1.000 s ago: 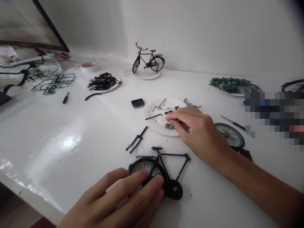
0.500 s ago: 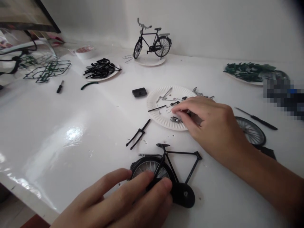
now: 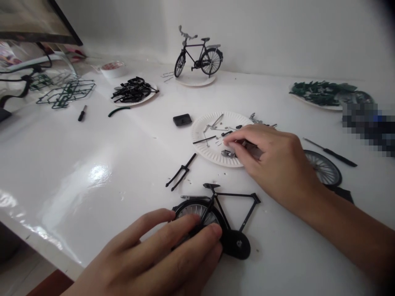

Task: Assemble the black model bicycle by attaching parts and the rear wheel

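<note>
On my remote feed, my left hand (image 3: 148, 250) lies with fingers (image 3: 185, 230) spread across a black metal model bicycle frame (image 3: 234, 194) on the white counter (image 3: 77, 172), while my right hand (image 3: 271, 164) pinches narrowly, its hold hidden, over a white paper plate (image 3: 203, 152) of small parts, a black metal fork (image 3: 182, 172) lying between.

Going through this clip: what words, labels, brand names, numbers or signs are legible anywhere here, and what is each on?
No text can be read in this view.
The black chainwheel disc has a silver mark, too small to read.
The roll of tape shows a reddish marking, too blurred to read.
</note>
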Motion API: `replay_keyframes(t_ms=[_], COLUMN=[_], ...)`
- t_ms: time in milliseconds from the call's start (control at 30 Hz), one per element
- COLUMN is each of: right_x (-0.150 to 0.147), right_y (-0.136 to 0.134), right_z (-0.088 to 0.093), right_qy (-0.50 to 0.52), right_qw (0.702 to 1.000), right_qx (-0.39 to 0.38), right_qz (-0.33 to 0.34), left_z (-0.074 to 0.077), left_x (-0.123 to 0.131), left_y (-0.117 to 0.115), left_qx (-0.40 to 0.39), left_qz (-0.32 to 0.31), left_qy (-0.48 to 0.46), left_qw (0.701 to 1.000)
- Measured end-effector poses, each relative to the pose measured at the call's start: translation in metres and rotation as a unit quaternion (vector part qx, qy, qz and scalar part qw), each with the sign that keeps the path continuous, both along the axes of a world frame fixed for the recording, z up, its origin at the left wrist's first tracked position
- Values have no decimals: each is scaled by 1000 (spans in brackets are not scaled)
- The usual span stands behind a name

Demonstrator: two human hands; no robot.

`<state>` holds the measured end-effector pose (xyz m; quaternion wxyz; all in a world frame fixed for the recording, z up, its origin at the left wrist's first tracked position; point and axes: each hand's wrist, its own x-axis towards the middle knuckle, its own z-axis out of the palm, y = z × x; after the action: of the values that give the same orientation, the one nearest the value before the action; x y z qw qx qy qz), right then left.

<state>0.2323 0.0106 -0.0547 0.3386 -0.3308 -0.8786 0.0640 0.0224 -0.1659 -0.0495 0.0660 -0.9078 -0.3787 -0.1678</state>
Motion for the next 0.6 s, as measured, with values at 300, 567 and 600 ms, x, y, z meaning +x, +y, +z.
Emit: replay_keyframes(t_ms=[300,567,600], right_x=[-1,6,6], right_y=[-2,1,2], right_z=[4,4,4], right_qy=[56,6,0], right_qw=[995,997,996], right_qx=[39,44,48], right_qz=[-78,-69,-73], left_z=[3,10,11], left_x=[-1,4,5], left_y=[2,3,2], left_qx=[-34,-51,-49], left_qz=[-33,-37,-34], left_qy=[-49,-87,-92], left_qw=[998,994,994])
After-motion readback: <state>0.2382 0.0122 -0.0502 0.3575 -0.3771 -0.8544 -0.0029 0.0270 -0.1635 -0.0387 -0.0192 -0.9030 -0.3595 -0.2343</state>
